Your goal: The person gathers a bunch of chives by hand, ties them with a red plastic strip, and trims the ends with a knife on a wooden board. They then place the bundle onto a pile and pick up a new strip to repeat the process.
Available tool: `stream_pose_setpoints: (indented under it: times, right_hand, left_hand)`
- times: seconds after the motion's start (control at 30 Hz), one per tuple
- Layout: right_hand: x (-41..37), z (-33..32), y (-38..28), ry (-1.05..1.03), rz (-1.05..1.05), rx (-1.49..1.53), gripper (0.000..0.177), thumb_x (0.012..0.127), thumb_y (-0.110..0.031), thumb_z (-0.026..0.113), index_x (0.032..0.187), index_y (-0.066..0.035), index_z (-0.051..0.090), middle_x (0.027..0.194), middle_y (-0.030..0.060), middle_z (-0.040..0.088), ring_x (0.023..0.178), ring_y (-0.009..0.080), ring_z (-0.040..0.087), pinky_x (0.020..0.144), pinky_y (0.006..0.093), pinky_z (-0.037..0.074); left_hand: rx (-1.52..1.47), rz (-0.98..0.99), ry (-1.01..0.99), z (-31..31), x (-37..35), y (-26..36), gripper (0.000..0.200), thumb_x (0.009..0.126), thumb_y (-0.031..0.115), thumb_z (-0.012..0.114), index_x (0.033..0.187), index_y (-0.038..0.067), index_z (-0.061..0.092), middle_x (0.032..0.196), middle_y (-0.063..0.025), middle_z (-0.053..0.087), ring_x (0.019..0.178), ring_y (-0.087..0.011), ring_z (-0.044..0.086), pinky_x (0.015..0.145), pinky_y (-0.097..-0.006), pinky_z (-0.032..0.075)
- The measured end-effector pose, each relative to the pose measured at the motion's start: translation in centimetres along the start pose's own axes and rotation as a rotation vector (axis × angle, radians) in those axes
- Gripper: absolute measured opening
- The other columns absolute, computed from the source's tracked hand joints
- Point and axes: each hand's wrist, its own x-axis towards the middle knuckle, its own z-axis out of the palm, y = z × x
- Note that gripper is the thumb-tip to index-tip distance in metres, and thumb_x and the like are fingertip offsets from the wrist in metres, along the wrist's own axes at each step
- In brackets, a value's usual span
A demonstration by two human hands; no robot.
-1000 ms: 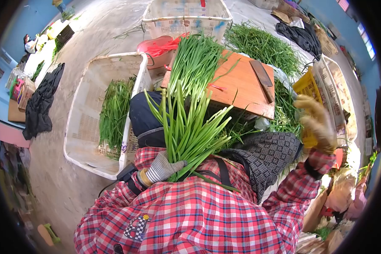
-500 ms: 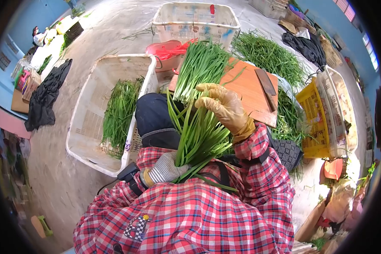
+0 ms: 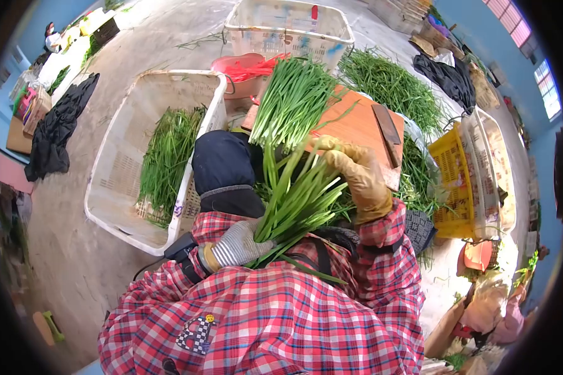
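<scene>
My left hand (image 3: 236, 245), in a grey striped glove, is closed around the lower part of a bunch of garlic chives (image 3: 299, 203) held at my lap. My right hand (image 3: 358, 175), in a yellow rubber glove, is at the bunch's upper ends with its fingers curled in against the stalks; the exact pinch is partly hidden. Just beyond, a neat stack of garlic chives (image 3: 294, 103) lies with its pale ends toward me, beside an orange-brown board (image 3: 356, 119). A dark flat strip (image 3: 388, 128) rests on that board.
To the left stands a white crate (image 3: 119, 194) with loose greens (image 3: 172, 159). Another white crate (image 3: 288, 40) is ahead, near a red basin (image 3: 241, 69). Loose greens (image 3: 394, 87) spread at the right, beside a yellow crate (image 3: 453, 181). A person (image 3: 52, 39) is far left.
My right hand has moved down and right, its fingers closing in on the chive ends. The left hand still grips the bunch. The view has shifted slightly.
</scene>
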Motion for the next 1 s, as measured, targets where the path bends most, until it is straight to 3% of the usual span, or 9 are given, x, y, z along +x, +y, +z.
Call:
stream_pose_setpoints:
  times: [0.13, 0.17, 0.3, 0.37, 0.5, 0.57, 0.67, 0.77, 1.0]
  right_hand:
    - [-0.8, -0.9, -1.4, 0.018, -0.102, -0.032, 0.029, 0.089, -0.025, 0.059, 0.085, 0.003, 0.064, 0.099, 0.0125, 0.065, 0.082, 0.0149, 0.059, 0.078, 0.0290, 0.046]
    - [-1.2, -2.1, -1.4, 0.089, -0.047, -0.010, 0.034, 0.090, -0.031, 0.058, 0.091, 0.003, 0.062, 0.118, 0.0185, 0.060, 0.107, 0.0228, 0.055, 0.098, 0.0357, 0.038]
    - [-1.2, -6.0, -5.3, 0.304, -0.251, 0.467, 0.025, 0.096, -0.023, 0.048, 0.103, -0.002, 0.061, 0.121, 0.0143, 0.057, 0.084, 0.0148, 0.057, 0.071, 0.0228, 0.047]
    - [-1.8, -7.9, -8.3, 0.044, -0.230, 0.452, 0.023, 0.097, -0.020, 0.044, 0.105, -0.004, 0.058, 0.112, 0.0140, 0.061, 0.082, 0.0112, 0.059, 0.066, 0.0233, 0.048]
    - [-0.2, -0.9, -9.2, 0.049, -0.077, -0.862, 0.032, 0.091, -0.026, 0.054, 0.112, -0.002, 0.061, 0.105, 0.0132, 0.065, 0.074, 0.0217, 0.063, 0.064, 0.0325, 0.049]
    - [1.3, 1.0, -6.8, -0.037, -0.462, -1.225, 0.033, 0.083, -0.031, 0.062, 0.101, -0.003, 0.066, 0.091, 0.0131, 0.067, 0.071, 0.0307, 0.063, 0.066, 0.0366, 0.049]
    - [2.5, 1.8, -5.8, -0.435, -0.018, -1.379, 0.029, 0.082, -0.029, 0.065, 0.096, -0.003, 0.066, 0.079, 0.0120, 0.065, 0.070, 0.0256, 0.063, 0.062, 0.0365, 0.048]
    - [3.0, 1.2, -4.5, -0.473, 0.101, -1.064, 0.022, 0.083, -0.025, 0.064, 0.085, -0.004, 0.067, 0.070, 0.0123, 0.064, 0.070, 0.0232, 0.064, 0.062, 0.0342, 0.048]
    - [2.3, -0.1, -4.3, -0.080, 0.002, -0.968, 0.020, 0.088, -0.015, 0.057, 0.081, 0.002, 0.064, 0.064, 0.0059, 0.060, 0.058, 0.0130, 0.056, 0.054, 0.0278, 0.046]
  left_hand:
    - [0.043, -0.039, -0.027, -0.3, 0.1, 1.2, 0.050, 0.080, 0.021, 0.064, 0.124, 0.002, 0.051, 0.099, -0.0191, 0.066, 0.090, -0.0289, 0.065, 0.081, -0.0345, 0.051]
    - [0.066, -0.020, -0.025, -0.3, 0.1, 1.3, 0.051, 0.079, 0.023, 0.064, 0.124, 0.003, 0.050, 0.099, -0.0195, 0.066, 0.090, -0.0296, 0.065, 0.081, -0.0351, 0.052]
    - [0.133, -0.013, -0.053, -0.5, 0.2, 1.6, 0.052, 0.079, 0.025, 0.063, 0.125, 0.003, 0.050, 0.096, -0.0211, 0.066, 0.088, -0.0332, 0.065, 0.079, -0.0369, 0.052]
    - [0.132, -0.007, -0.046, -0.5, 0.3, 1.8, 0.053, 0.079, 0.026, 0.063, 0.125, 0.005, 0.050, 0.096, -0.0210, 0.066, 0.088, -0.0346, 0.065, 0.079, -0.0378, 0.052]
    - [0.278, -0.042, -0.082, -0.2, 0.7, 1.3, 0.053, 0.080, 0.026, 0.062, 0.128, 0.008, 0.047, 0.098, -0.0180, 0.066, 0.089, -0.0319, 0.065, 0.080, -0.0368, 0.052]
    - [0.293, -0.011, -0.079, 0.0, 0.7, 1.2, 0.053, 0.080, 0.026, 0.062, 0.128, 0.008, 0.047, 0.097, -0.0180, 0.066, 0.089, -0.0327, 0.065, 0.080, -0.0374, 0.052]
    - [0.306, -0.047, -0.089, -0.2, 0.4, 2.2, 0.052, 0.079, 0.026, 0.062, 0.126, 0.008, 0.048, 0.098, -0.0173, 0.066, 0.090, -0.0324, 0.065, 0.080, -0.0373, 0.052]
    - [0.308, -0.100, -0.076, -0.5, 0.2, 2.8, 0.051, 0.078, 0.025, 0.063, 0.124, 0.007, 0.050, 0.098, -0.0169, 0.066, 0.091, -0.0319, 0.064, 0.081, -0.0365, 0.052]
    - [0.126, -0.126, -0.064, -0.6, 0.4, 1.5, 0.053, 0.078, 0.020, 0.066, 0.125, 0.003, 0.050, 0.102, -0.0152, 0.066, 0.094, -0.0236, 0.064, 0.084, -0.0330, 0.050]
